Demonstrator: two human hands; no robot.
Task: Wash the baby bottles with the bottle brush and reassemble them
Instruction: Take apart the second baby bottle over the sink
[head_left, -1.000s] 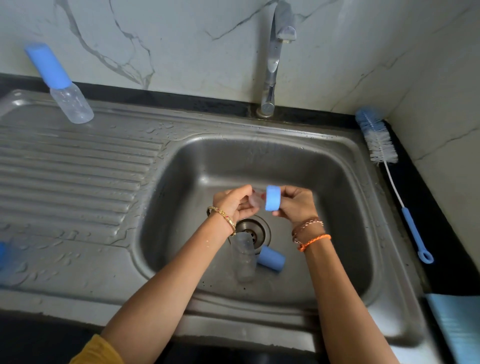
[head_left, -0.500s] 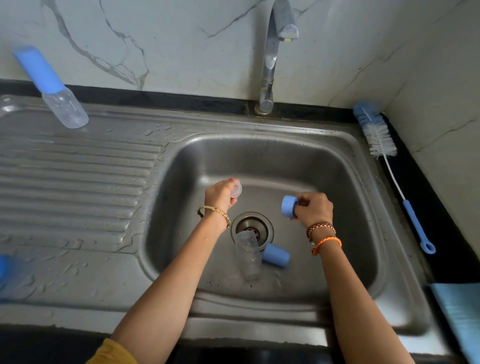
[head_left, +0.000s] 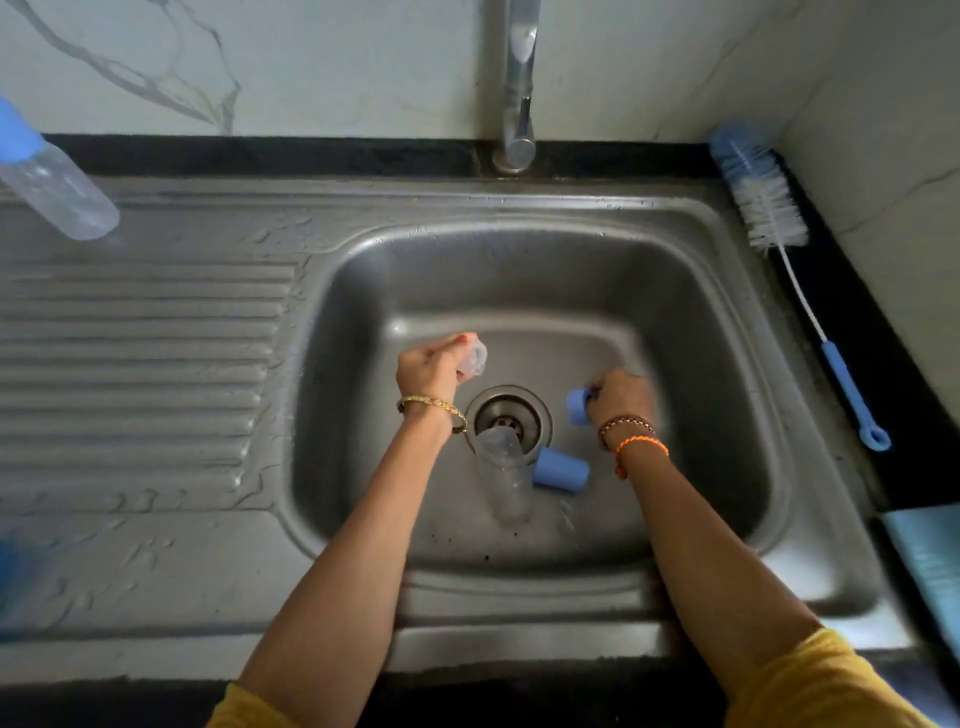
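Separated further since the earlier frame. Left hand pinching clear soft teat; right hand curled round blue plastic collar ring, opening facing left. Apart, likely for separate washing. Clear bottle body lying in steel sink, mouth toward drain.

Steel sink, drain at centre. Left hand pinches a clear teat; right hand grips a blue ring. In the basin: clear bottle body lying beside a blue cap. Draining board: assembled bottle, upper left. Bottle brush on the dark table, right of sink. Tap behind.
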